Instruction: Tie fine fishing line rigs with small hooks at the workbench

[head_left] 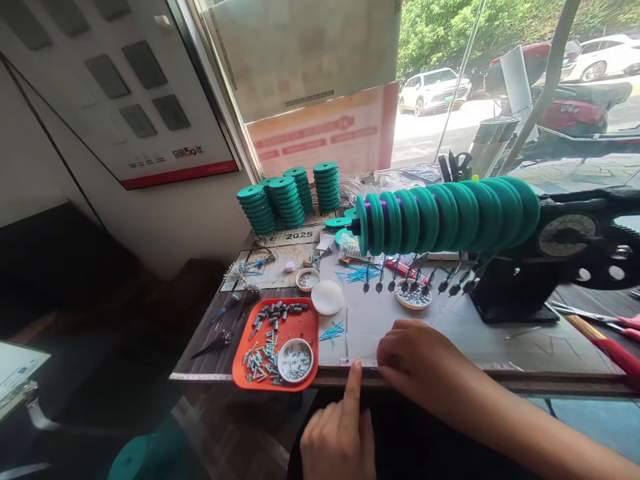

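Note:
My left hand is low at the front edge of the table. Its index finger is stretched out to the edge, the other fingers are bent, and nothing shows in it. My right hand rests on the near edge of the grey mat with its fingers curled in; whatever they may hold is hidden. Just beyond the left fingertip lies a thin metal needle-like tool. Beside it are short blue sticks. An orange tray left of my hands bears dark cylinders, small metal pieces and a white bowl.
A row of green spools sits on a black machine, with dark weights hanging below. Stacked green spools stand behind. A bowl of grey beads is under the row. Red-handled scissors lie at right.

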A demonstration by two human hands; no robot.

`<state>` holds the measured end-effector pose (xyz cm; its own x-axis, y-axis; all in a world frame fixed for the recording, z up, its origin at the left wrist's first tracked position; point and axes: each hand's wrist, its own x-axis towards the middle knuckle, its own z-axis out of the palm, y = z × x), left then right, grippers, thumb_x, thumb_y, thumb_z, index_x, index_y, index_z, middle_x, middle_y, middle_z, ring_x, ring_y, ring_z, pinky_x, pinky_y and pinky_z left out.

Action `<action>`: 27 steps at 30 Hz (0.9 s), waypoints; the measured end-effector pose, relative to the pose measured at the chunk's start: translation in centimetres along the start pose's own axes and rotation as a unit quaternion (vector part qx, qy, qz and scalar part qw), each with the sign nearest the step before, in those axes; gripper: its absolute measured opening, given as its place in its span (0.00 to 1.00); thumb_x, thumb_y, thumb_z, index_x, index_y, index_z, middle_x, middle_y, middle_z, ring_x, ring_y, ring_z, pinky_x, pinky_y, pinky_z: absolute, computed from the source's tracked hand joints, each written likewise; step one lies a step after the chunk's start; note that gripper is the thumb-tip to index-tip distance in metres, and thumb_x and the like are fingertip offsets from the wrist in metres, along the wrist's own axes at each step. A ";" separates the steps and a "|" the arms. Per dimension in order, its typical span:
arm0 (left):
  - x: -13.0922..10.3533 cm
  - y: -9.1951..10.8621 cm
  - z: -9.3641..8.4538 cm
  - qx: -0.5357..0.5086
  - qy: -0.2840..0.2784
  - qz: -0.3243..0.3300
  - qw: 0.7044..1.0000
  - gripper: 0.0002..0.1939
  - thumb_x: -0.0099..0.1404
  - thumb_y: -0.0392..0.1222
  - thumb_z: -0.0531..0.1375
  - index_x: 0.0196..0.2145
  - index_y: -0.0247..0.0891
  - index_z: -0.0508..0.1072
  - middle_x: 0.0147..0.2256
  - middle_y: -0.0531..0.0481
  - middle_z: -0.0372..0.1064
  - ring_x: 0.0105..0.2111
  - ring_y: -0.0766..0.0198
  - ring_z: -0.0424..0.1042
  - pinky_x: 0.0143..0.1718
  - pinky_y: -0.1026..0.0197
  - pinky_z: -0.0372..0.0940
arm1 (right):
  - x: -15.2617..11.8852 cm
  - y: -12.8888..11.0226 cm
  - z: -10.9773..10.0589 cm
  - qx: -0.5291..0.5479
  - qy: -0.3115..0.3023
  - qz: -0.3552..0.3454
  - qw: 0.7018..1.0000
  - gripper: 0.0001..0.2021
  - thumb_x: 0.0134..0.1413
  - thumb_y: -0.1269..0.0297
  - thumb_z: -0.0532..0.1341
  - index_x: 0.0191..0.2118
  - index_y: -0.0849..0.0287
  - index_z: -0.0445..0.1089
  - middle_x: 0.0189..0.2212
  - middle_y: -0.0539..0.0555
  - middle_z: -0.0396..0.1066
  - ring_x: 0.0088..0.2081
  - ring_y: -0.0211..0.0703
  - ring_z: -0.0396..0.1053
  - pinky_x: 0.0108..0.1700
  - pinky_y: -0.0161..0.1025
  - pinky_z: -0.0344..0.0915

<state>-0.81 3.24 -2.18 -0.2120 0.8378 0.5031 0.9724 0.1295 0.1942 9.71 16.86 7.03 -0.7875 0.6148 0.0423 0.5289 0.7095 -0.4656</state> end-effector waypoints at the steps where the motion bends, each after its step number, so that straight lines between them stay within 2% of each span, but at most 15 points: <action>1: 0.0 0.0 0.0 0.003 -0.002 0.001 1.000 0.26 0.62 0.31 0.50 0.58 0.35 0.55 0.18 0.58 0.66 0.16 0.65 0.66 0.22 0.61 0.58 | 0.0 0.0 0.0 0.002 0.002 -0.005 1.000 0.11 0.42 0.79 0.58 0.17 0.58 0.69 0.16 0.48 0.67 0.25 0.39 0.64 0.29 0.33 0.55; 4: 0.2 -0.2 -0.4 0.023 -0.006 0.010 1.000 0.25 0.62 0.31 0.50 0.57 0.34 0.57 0.18 0.58 0.66 0.16 0.65 0.66 0.22 0.62 0.58 | -0.2 0.3 0.2 -0.004 0.037 -0.044 0.998 0.11 0.42 0.79 0.60 0.17 0.58 0.67 0.15 0.47 0.67 0.24 0.38 0.63 0.32 0.35 0.56; 8: 0.7 -0.3 -1.1 0.079 -0.006 0.037 0.996 0.23 0.62 0.30 0.51 0.55 0.33 0.61 0.15 0.59 0.63 0.13 0.66 0.64 0.20 0.62 0.57 | -1.2 1.6 0.1 -0.075 0.165 -0.130 0.975 0.11 0.46 0.76 0.60 0.18 0.58 0.66 0.17 0.48 0.67 0.31 0.43 0.64 0.42 0.40 0.55; 12: 0.8 -0.4 -1.3 0.116 -0.005 0.049 0.992 0.23 0.62 0.29 0.51 0.55 0.35 0.63 0.14 0.60 0.62 0.13 0.67 0.63 0.20 0.62 0.58 | -2.6 3.0 -0.4 -0.160 0.224 -0.147 0.950 0.12 0.49 0.78 0.57 0.19 0.58 0.65 0.22 0.51 0.67 0.33 0.45 0.61 0.36 0.39 0.53; 15: 0.8 -0.5 -1.2 0.144 -0.009 0.055 0.988 0.24 0.61 0.29 0.51 0.55 0.36 0.62 0.14 0.60 0.62 0.13 0.67 0.63 0.20 0.62 0.58 | -3.3 3.7 -0.7 -0.189 0.230 -0.148 0.943 0.13 0.50 0.80 0.56 0.19 0.58 0.64 0.23 0.52 0.67 0.31 0.44 0.59 0.33 0.39 0.52; 20: 1.2 -0.5 -1.5 0.181 -0.002 0.067 0.981 0.25 0.59 0.27 0.52 0.53 0.40 0.66 0.13 0.59 0.61 0.13 0.66 0.62 0.20 0.61 0.56 | -3.7 4.3 -0.9 -0.211 0.213 -0.148 0.943 0.11 0.48 0.79 0.59 0.21 0.58 0.65 0.23 0.51 0.67 0.30 0.43 0.58 0.33 0.40 0.52; 27: 2.1 -0.5 -2.1 0.244 0.010 0.110 0.963 0.21 0.60 0.26 0.51 0.47 0.40 0.73 0.12 0.59 0.59 0.12 0.67 0.62 0.20 0.61 0.56 | -4.1 4.8 -1.4 -0.231 0.195 -0.148 0.942 0.12 0.40 0.76 0.67 0.20 0.58 0.64 0.22 0.49 0.66 0.30 0.43 0.57 0.32 0.40 0.50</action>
<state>-1.92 3.83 0.60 0.0071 0.8637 0.5040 0.9228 0.1885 -0.3360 15.89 18.23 5.85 -0.7940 0.3817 0.4732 0.4563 0.8885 0.0488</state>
